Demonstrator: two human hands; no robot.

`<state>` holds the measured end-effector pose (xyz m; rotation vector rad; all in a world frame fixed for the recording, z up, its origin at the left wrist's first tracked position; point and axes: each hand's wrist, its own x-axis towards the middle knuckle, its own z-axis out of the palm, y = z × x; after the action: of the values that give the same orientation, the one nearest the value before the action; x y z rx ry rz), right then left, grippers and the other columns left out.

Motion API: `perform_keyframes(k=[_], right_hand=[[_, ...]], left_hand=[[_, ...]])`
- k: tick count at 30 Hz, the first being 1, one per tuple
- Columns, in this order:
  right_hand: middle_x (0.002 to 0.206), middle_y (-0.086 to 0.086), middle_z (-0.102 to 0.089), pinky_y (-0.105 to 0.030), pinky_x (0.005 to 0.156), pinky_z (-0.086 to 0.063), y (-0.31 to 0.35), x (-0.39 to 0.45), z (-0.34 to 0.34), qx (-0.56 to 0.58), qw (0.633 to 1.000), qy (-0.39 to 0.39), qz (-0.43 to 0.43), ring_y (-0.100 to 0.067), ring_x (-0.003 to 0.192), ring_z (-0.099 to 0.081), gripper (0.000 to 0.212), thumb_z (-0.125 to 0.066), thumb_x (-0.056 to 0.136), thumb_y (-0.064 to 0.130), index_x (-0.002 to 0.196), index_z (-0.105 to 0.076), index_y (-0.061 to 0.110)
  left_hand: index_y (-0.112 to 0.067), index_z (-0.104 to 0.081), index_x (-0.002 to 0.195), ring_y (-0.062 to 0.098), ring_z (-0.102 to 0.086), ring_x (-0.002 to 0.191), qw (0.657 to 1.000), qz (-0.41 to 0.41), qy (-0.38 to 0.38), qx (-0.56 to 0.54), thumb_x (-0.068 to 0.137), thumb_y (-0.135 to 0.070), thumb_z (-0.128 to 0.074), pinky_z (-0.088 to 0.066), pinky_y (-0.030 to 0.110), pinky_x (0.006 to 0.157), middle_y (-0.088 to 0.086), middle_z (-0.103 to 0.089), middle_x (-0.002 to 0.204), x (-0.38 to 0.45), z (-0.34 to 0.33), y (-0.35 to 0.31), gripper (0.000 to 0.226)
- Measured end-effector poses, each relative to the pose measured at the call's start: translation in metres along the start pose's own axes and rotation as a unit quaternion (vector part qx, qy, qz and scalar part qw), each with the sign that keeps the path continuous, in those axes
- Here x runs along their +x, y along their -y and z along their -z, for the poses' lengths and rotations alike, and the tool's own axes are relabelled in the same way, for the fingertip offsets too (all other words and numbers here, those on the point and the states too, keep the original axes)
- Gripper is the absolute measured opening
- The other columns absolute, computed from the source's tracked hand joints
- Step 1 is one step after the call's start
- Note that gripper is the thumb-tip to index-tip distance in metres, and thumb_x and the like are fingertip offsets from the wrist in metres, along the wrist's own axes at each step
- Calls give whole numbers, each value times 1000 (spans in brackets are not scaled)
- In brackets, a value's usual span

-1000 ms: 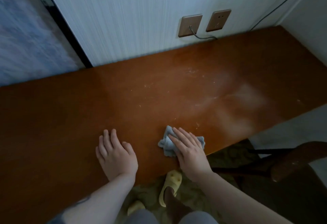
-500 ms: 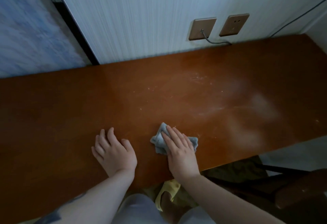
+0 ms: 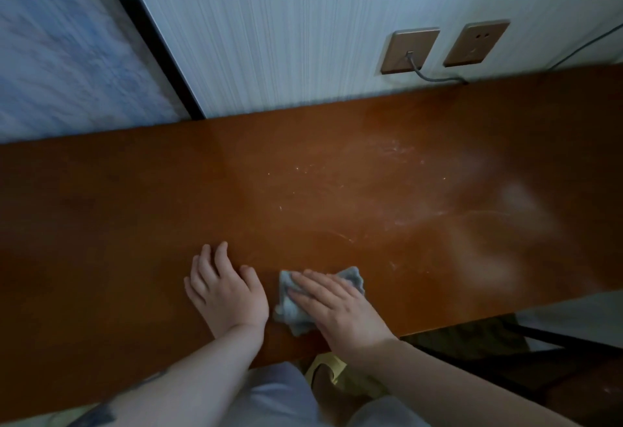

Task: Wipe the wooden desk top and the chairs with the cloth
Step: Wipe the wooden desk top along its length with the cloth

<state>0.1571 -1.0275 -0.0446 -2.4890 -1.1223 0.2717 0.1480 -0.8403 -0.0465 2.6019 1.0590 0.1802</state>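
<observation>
The wooden desk top [image 3: 337, 197] runs across the view, brown and glossy, with pale dust streaks and smears toward the right. A crumpled grey-blue cloth [image 3: 288, 312] lies near the desk's front edge. My right hand [image 3: 337, 308] presses flat on the cloth with straight fingers. Just left of it, my left hand [image 3: 226, 291] rests palm down on the bare wood, holding nothing. A dark wooden chair [image 3: 546, 379] shows partly at the lower right, below the desk edge.
A striped wall [image 3: 286, 28] backs the desk, carrying two bronze socket plates [image 3: 409, 50] with a grey cable plugged into the left one. A dark door frame [image 3: 158, 42] stands at the left. My legs and a yellow slipper [image 3: 325, 364] are under the front edge.
My right hand has slid the cloth leftward along the front edge, closer to my left hand. The view has shifted left, so the sockets sit further right.
</observation>
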Motion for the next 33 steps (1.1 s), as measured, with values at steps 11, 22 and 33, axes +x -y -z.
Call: perform_keyframes(k=[11,22,33], right_hand=[[155,10,-30,-35,115,-18,18,35,-6,77,992,-41,-92,-14,143,-24,60,-60,87,7,142,-45,27],[157,11,-23,-24,114,6,19,120,6,60,998,32,12,-10,146,-11,60,-50,94,3,147,-38,28],[159,13,-10,-29,115,9,49,98,-7,44,997,15,-60,-3,144,5,64,-51,95,9,151,-27,29]], left_hand=[[-15,-50,135,25,-27,141,997,15,-17,-69,97,-22,-40,-14,46,119,7,-42,147,1,2,4,40],[-14,-47,140,18,-30,140,962,48,-8,-270,92,-26,-32,-22,49,116,3,-45,145,3,14,16,51],[-34,-8,152,-3,16,140,971,-14,168,-167,77,-68,2,19,29,112,-13,3,161,14,26,22,84]])
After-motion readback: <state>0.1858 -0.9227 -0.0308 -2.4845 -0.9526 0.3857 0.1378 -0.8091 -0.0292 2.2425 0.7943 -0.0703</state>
